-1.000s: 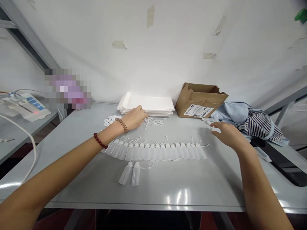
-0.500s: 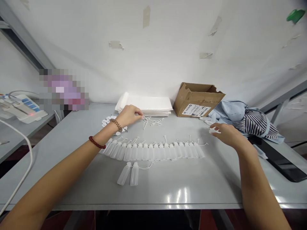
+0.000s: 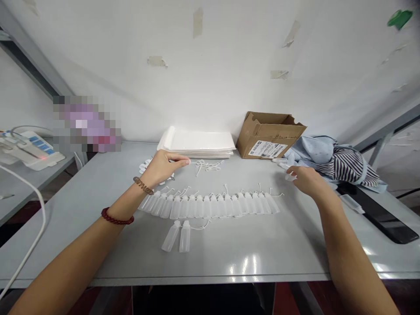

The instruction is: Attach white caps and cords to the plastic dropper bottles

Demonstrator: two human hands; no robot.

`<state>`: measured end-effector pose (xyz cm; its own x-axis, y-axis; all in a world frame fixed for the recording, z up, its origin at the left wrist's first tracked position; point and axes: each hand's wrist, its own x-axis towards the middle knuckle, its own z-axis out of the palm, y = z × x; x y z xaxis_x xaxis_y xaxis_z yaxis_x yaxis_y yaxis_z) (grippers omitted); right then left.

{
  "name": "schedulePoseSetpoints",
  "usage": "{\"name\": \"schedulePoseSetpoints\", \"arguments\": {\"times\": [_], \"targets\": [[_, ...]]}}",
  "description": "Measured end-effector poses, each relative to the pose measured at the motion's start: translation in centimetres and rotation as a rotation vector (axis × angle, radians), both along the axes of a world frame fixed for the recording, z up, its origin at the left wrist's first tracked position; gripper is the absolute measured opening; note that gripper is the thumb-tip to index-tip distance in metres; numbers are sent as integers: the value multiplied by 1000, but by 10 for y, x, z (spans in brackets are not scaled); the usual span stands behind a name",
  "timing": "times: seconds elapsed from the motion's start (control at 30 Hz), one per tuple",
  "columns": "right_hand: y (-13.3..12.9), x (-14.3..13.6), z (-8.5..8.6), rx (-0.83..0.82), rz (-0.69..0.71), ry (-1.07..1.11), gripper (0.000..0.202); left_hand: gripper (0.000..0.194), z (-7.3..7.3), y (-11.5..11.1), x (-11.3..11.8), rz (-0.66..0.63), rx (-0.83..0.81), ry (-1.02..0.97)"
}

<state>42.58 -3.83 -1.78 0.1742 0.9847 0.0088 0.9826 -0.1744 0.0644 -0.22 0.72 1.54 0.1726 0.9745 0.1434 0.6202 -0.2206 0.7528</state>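
Observation:
My left hand is closed in a pinch at the left end of a small pile of white cords; a white cord end shows at the fingertips. On the right, my right hand has its fingers closed on a small translucent plastic bottle, partly hidden by the fingers. A curved row of similar bottles, with thin white cords at their necks, lies across the table. Nearer the front edge lie two more bottles, one with a cord trailing right. White cut pieces lie partly behind my left wrist.
Against the wall are a stack of white sheets or envelopes and an open cardboard box. Blue and striped cloth and a long black object lie at right. A white cable hangs at left.
My left hand has drawn slightly left and down from the cords, its thumb and finger pinched together. My right hand has shifted slightly left, still with the bottle.

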Motion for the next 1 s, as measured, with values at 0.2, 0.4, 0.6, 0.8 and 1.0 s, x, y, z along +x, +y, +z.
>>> {"name": "schedulePoseSetpoints", "arguments": {"times": [0.2,0.4,0.6,0.8,1.0], "targets": [[0,-2,0,39,-39,-30,35,21,-1,-11,2,-10,-21,-39],[-3,-27,12,210,68,6,29,16,4,-21,9,-20,20,-171],[-27,-111,20,679,486,411,17,11,10,-41,23,-64,176,-245],[-55,-180,25,539,675,808,17,3,5,-59,35,-196,475,-278],[-64,-201,27,398,635,1031,17,5,3,-67,39,-273,563,-235]]}}
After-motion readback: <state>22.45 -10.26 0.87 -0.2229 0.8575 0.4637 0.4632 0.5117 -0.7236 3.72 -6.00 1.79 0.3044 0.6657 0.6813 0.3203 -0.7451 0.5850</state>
